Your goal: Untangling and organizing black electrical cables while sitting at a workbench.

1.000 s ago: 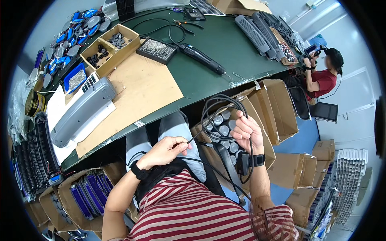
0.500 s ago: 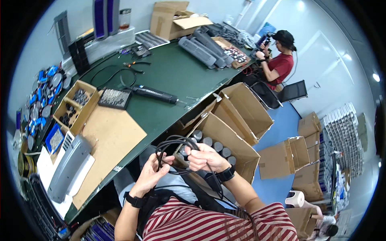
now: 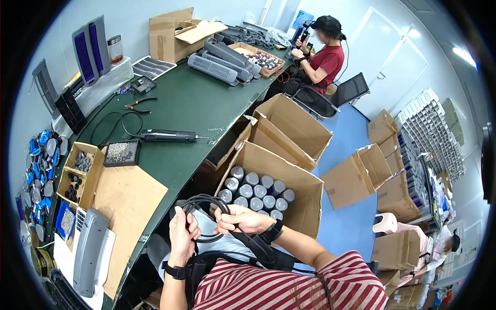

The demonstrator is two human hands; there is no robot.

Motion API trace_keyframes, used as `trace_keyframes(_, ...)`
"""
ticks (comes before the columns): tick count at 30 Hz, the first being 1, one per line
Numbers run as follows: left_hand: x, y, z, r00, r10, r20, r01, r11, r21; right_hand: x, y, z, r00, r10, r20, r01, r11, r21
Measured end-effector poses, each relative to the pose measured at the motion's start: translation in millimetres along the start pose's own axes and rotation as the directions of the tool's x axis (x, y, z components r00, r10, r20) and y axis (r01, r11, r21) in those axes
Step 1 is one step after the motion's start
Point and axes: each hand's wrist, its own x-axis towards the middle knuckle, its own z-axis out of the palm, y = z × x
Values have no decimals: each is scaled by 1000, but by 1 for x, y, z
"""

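A coiled black cable (image 3: 205, 199) is held up in front of my body, beside the green table's edge. My left hand (image 3: 183, 232) is closed on the coil's left side, thumb upward. On the other side, the fingers of my right hand (image 3: 244, 219) pinch the loops together. A thicker black piece (image 3: 258, 247) hangs below my right wrist, and more cable runs across my lap. Just beyond my hands stands an open cardboard box (image 3: 305, 199) filled with several grey-capped cylinders (image 3: 257, 191).
On the green table (image 3: 178, 111) lie an electric screwdriver (image 3: 168, 136), pliers (image 3: 139, 105), a screw tray (image 3: 122, 153) and a grey housing (image 3: 91, 253). More cardboard boxes (image 3: 356, 175) stand on the blue floor. A co-worker in red (image 3: 328, 62) sits at the table's far end.
My view has turned right, bringing more of the box of cylinders into sight. Both hands still hold the cable; its loops are now gathered into a tighter bundle.
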Motion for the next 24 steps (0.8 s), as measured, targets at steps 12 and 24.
trace_keyframes(12,0,12,-5,990,-104,92,74,957,279,7,-15,23,981,-18,-192,-57,925,-375)
trace_keyframes(24,3,22,-8,987,-160,15,160,987,5,36,-18,22,970,105,-218,-145,973,-179)
